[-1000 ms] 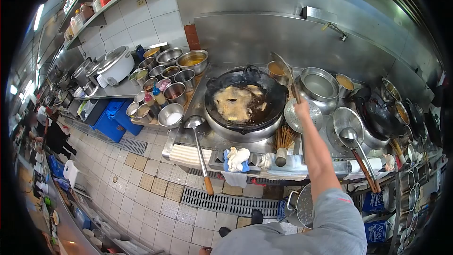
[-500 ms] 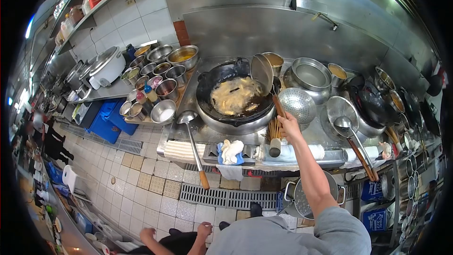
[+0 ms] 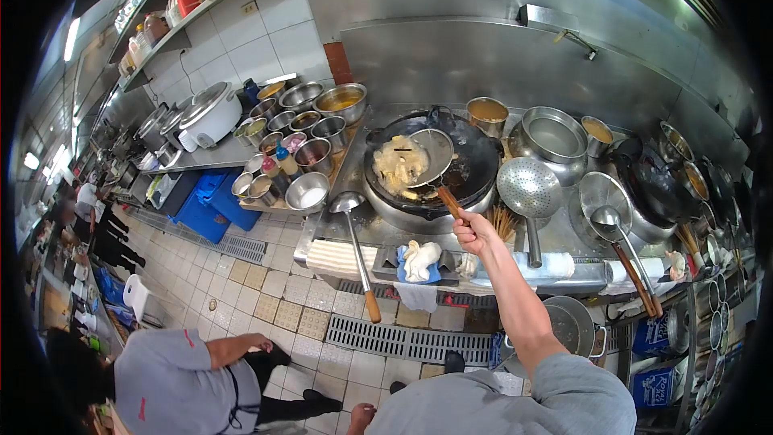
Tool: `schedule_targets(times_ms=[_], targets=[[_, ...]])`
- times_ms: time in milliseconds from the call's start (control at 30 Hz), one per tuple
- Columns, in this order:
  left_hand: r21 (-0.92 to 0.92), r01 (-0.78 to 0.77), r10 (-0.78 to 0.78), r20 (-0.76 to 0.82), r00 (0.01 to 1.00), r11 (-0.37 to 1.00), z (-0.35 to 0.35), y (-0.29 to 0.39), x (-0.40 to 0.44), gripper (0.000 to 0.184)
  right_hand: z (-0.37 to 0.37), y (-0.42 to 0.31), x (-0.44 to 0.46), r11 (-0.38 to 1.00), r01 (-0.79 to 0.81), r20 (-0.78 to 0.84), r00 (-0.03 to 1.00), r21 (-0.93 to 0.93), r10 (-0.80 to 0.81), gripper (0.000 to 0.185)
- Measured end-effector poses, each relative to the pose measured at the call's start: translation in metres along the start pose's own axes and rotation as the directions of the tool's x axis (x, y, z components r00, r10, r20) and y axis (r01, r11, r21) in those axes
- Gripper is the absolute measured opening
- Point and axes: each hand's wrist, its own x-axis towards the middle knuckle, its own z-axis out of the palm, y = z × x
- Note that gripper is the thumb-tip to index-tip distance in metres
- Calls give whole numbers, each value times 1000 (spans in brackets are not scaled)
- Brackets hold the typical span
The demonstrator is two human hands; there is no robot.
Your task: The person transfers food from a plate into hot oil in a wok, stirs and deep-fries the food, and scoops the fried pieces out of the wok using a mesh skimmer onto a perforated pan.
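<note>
My right hand point(image 3: 473, 234) is closed round the wooden handle of a round wire-mesh strainer point(image 3: 435, 153). The strainer's bowl lies down in a black wok point(image 3: 483, 163) of dark oil, beside pale golden battered pieces point(image 3: 399, 164) that bubble on the wok's left side. At the bottom edge hangs my left hand point(image 3: 362, 416), low beside my body, its fingers curled with nothing visible in them. A perforated ladle point(image 3: 529, 189) rests to the right of the wok, and a long-handled ladle point(image 3: 348, 203) lies to its left.
A co-worker in a grey shirt point(image 3: 173, 383) stands close on my left. Several metal bowls of ingredients point(image 3: 312, 155) crowd the left counter. Another wok point(image 3: 656, 185) and a strainer point(image 3: 605, 201) sit at right. A large pot point(image 3: 572, 326) stands below the stove's front edge.
The strainer has gone from raised and tilted at the wok's right side down into the oil beside the food. My view has shifted, and the co-worker's body now shows at lower left.
</note>
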Motion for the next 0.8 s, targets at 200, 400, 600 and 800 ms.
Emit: schedule_targets(times_ms=[200, 400, 600, 800], targets=[[115, 29, -27, -22, 999, 993, 3, -42, -15, 25, 45, 19, -27, 908, 198, 3, 977, -368, -212, 9], [227, 48, -46, -15, 999, 973, 13, -69, -18, 29, 72, 23, -41, 648, 318, 51, 917, -692, -395, 8], [264, -27, 62, -125, 990, 964, 23, -62, -1, 16, 78, 21, -55, 620, 358, 31, 880, -699, -474, 9], [39, 145, -145, -2, 989, 989, -1, -2, 2, 21, 66, 10, -64, 735, 363, 18, 902, -572, -432, 8]])
